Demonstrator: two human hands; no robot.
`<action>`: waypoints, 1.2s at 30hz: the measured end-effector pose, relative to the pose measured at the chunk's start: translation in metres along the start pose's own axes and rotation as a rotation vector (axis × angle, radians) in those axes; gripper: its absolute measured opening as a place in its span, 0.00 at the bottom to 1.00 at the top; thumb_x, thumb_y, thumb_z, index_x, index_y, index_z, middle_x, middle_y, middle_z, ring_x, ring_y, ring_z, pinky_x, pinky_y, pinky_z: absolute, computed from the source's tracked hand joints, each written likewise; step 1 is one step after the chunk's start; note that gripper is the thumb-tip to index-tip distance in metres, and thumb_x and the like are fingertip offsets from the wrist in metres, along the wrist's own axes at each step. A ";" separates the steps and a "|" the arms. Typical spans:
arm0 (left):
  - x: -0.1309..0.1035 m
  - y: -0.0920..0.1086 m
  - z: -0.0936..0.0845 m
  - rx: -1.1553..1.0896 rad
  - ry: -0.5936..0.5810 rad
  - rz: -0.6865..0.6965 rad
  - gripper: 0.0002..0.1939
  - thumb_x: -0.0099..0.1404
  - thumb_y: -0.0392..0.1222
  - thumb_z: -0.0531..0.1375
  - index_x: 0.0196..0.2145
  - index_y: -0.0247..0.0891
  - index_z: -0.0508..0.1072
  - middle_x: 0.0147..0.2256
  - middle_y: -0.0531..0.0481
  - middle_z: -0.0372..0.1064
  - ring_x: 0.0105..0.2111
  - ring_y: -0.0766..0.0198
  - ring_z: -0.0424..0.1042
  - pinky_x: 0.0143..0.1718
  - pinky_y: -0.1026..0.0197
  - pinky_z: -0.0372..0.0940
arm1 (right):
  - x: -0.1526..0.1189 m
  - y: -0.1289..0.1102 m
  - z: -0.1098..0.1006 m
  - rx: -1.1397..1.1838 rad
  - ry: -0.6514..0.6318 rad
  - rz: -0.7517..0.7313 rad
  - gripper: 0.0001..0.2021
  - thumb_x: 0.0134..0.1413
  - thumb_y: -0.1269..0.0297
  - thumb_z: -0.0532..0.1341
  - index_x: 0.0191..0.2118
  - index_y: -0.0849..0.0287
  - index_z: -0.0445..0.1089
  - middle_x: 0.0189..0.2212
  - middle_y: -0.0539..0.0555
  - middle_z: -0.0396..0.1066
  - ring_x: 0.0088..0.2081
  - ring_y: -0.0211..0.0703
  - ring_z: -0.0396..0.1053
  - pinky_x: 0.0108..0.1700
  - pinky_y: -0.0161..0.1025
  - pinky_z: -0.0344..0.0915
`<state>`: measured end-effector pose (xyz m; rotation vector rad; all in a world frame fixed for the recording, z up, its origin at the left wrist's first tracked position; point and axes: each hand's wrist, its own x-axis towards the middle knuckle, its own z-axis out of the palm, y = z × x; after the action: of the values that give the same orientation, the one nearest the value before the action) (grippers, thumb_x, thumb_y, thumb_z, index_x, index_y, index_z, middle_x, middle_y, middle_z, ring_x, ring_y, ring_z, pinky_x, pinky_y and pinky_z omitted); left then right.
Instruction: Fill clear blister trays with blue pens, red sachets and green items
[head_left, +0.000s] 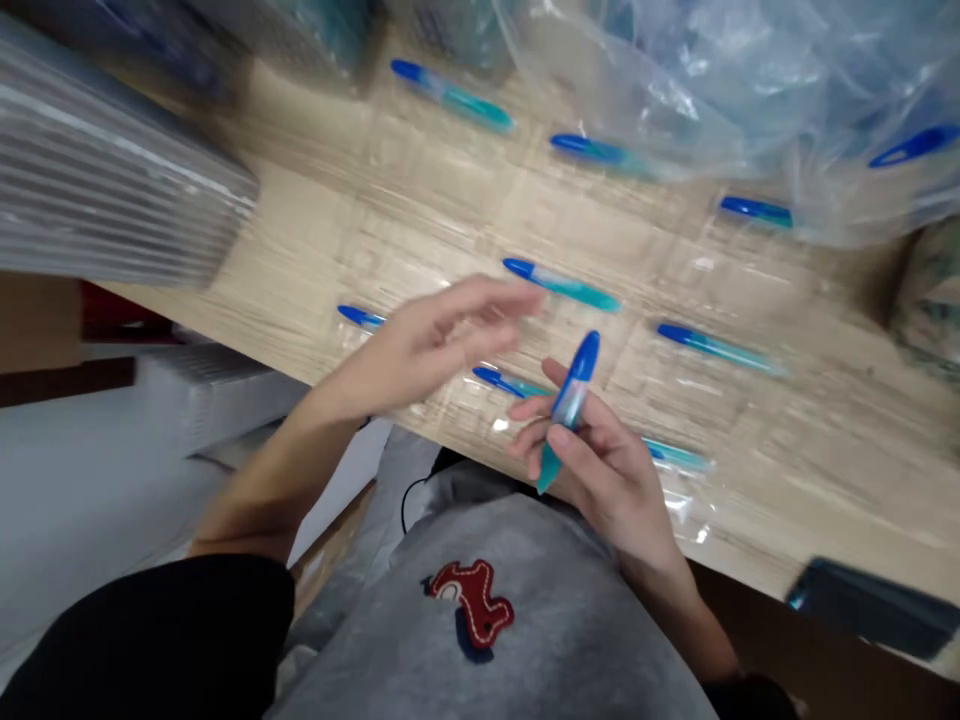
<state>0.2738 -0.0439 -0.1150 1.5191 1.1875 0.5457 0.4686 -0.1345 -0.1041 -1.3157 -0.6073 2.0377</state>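
In my right hand (607,460) is a pen-like piece (576,385) with a blue, pointed cap and a teal end, pinched between thumb and fingers and tilted upward. My left hand (442,340), slightly blurred, is open with nothing visible in it, its fingers reaching over the table. Just beyond its fingertips lies a similar blue-and-teal piece (566,286). Another one (360,317) is partly covered by the left wrist, and one more (499,380) lies between the hands. They rest in clear plastic trays (442,210) on the wooden table.
More such pieces (454,97) lie in rows across the table (285,215). Clear plastic bags (712,90) cover the back right. A stack of clear trays (112,170) stands at left. A dark phone-like object (874,605) sits at the front right edge.
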 end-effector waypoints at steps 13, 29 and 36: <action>-0.066 -0.011 0.026 -0.263 0.148 0.002 0.17 0.62 0.55 0.61 0.42 0.42 0.70 0.36 0.49 0.73 0.35 0.63 0.75 0.35 0.60 0.71 | -0.015 0.016 0.007 -0.171 0.127 -0.133 0.10 0.56 0.59 0.63 0.44 0.52 0.72 0.29 0.48 0.74 0.23 0.35 0.68 0.22 0.34 0.64; 0.029 -0.117 -0.075 0.587 0.480 0.074 0.12 0.67 0.52 0.57 0.38 0.41 0.71 0.46 0.48 0.66 0.50 0.57 0.61 0.58 0.44 0.54 | -0.027 0.033 -0.024 -0.391 0.331 -0.252 0.09 0.59 0.62 0.60 0.45 0.51 0.72 0.32 0.49 0.74 0.29 0.36 0.69 0.30 0.36 0.68; 0.022 -0.131 -0.072 0.572 0.515 0.094 0.10 0.66 0.49 0.56 0.36 0.42 0.72 0.52 0.42 0.64 0.57 0.51 0.61 0.60 0.45 0.55 | -0.025 0.036 -0.028 -0.495 0.343 -0.400 0.09 0.60 0.62 0.59 0.46 0.52 0.71 0.32 0.49 0.75 0.28 0.36 0.71 0.30 0.35 0.69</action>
<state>0.1718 -0.0023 -0.2175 1.9916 1.7822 0.7276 0.4924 -0.1760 -0.1232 -1.6159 -1.1517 1.3438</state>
